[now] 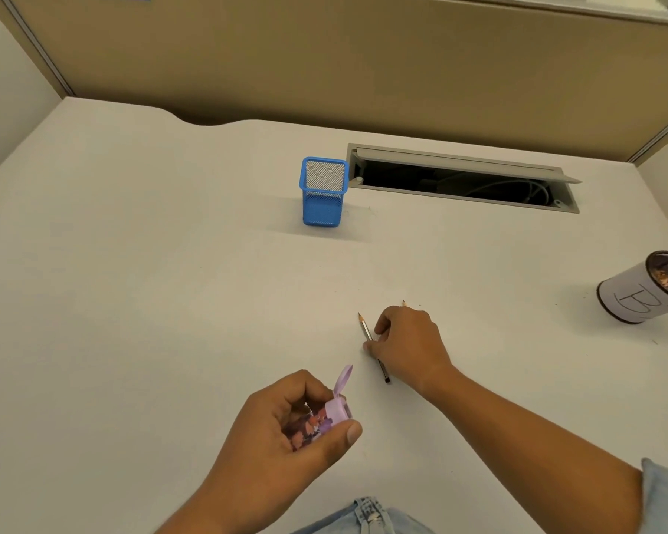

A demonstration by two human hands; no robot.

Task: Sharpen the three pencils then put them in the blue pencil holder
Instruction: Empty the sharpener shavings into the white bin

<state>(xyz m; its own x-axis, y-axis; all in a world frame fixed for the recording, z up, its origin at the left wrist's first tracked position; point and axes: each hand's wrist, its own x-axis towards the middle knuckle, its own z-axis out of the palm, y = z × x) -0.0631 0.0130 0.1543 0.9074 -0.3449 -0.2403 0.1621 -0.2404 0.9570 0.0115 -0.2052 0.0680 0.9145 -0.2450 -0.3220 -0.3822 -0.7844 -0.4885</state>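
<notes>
Currently the step in hand looks like pickup of a pencil for sharpening. The left hand [286,422] is gripping a lilac pencil sharpener [324,418], fingers curled round its body and thumb along the near side; its flip lid [344,379] is standing open, pointing away from the person. The right hand [409,341] is resting low on the white desk [170,264], with thumb and curled fingers closing on a pencil [365,328]. I read this as a pinch at mid-shaft. The pencil is lying flat, pointed tip away from the person and dark end toward the wrist.

A second pencil [403,302] is showing only its tip beyond the knuckles. A third is not visible, possibly hidden under the hand.

The blue pencil holder [323,194] is standing upright, well apart from both hands and just beside the open cable hatch [459,179]. No pencils are showing above its rim, so I judge the task to be early.

The next move calls for lifting the pencil clear, bringing it to the left hand and lining its tip up with the sharpener's opening. A pencil lying flat on a smooth desk may roll when it is nudged.
</notes>
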